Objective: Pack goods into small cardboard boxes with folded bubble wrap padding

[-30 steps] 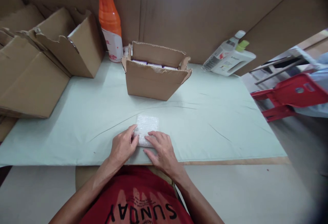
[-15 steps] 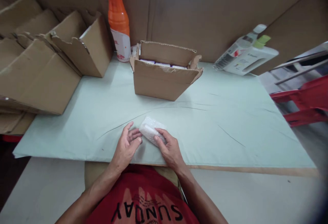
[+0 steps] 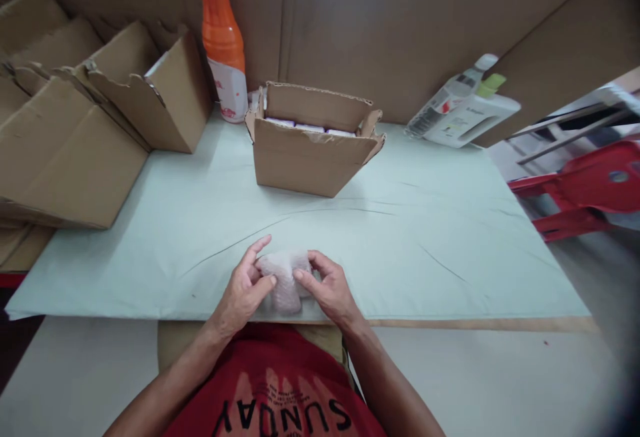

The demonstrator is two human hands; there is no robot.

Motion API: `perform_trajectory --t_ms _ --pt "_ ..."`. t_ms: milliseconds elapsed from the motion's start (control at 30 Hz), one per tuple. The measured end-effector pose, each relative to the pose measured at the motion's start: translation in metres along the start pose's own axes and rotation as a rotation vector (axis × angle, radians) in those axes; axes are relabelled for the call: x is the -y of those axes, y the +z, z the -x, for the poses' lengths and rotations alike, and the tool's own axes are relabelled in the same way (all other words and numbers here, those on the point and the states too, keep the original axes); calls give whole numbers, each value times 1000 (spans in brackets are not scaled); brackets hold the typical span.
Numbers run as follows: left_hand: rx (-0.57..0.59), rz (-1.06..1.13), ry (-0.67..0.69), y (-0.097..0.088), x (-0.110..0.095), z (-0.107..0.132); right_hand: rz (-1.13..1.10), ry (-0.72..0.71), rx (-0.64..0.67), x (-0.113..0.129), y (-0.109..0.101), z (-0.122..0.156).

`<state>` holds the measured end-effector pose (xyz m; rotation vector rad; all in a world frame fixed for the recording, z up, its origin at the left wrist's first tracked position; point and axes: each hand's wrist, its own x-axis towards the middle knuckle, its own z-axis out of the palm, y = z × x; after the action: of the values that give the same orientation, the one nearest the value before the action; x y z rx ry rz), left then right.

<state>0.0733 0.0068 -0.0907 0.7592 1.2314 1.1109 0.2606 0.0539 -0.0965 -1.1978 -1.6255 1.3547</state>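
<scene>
A small piece of whitish bubble wrap (image 3: 286, 284), seemingly folded around something I cannot make out, is held just above the front edge of the table. My left hand (image 3: 249, 284) grips its left side, thumb in front and index finger stretched upward. On the other side, my right hand (image 3: 327, 285) pinches the wrap between thumb and fingers. Beyond both hands stands an open cardboard box (image 3: 305, 157), in which the tops of several white and purple packs show.
Several open cardboard boxes (image 3: 65, 150) crowd the left side. At the back are an orange bottle (image 3: 223, 44), a clear plastic bottle (image 3: 443, 100) and a white jug (image 3: 467, 120) with a green cap. A red chair (image 3: 600, 180) stands off to the right. Pale green cloth (image 3: 400, 257) covers the table.
My left hand has closed on the bubble wrap, which it was only beside before. The wrap has turned and come nearer to me. The view has shifted slightly.
</scene>
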Motion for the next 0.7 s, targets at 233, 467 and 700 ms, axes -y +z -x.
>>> perform_trajectory --t_ms 233,467,700 --pt "-284 -179 463 -31 -18 -10 248 -226 -212 26 5 -6" --pt "95 -785 660 -17 -67 -19 275 -404 22 58 -3 -13" --pt "314 -867 229 -38 -60 -49 111 -265 -327 58 -42 0"
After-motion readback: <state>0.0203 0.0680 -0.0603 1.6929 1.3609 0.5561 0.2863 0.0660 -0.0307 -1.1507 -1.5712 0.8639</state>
